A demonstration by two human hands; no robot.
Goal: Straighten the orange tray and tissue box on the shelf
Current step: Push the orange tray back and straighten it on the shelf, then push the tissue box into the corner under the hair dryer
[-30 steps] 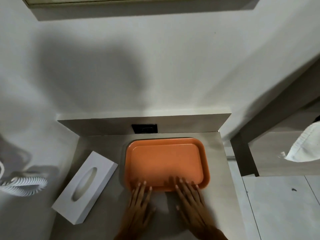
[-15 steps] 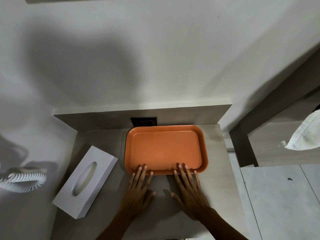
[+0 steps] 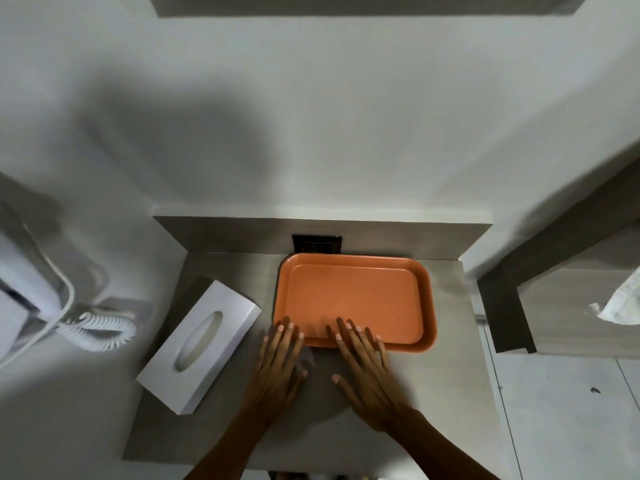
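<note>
The shelf point(image 3: 450, 393) carried the orange tray point(image 3: 353, 299), its far rim against the back panel; the tissue box point(image 3: 199, 344) lay askew to its left. Both hands, left hand point(image 3: 277, 368) and right hand point(image 3: 370, 375), lay flat and released, fingertips on the near rim. Even pressure from both would keep it square. Compared with 1 s before, the tray sat farther back.

- Shelf point(image 3: 450, 393): grey, wood-grain top with a raised back ledge along the wall.
- Orange tray point(image 3: 353, 299): flat on the shelf, right of centre, far rim up against the back ledge (edges roughly square to it).
- Tissue box point(image 3: 199, 344): white, lying on the left part, skewed diagonally, near the tray but not touching it.
- Both hands lie palm-down on the shelf: left hand point(image 3: 280, 365), right hand point(image 3: 367, 372), fingertips on the tray's near rim.
</note>
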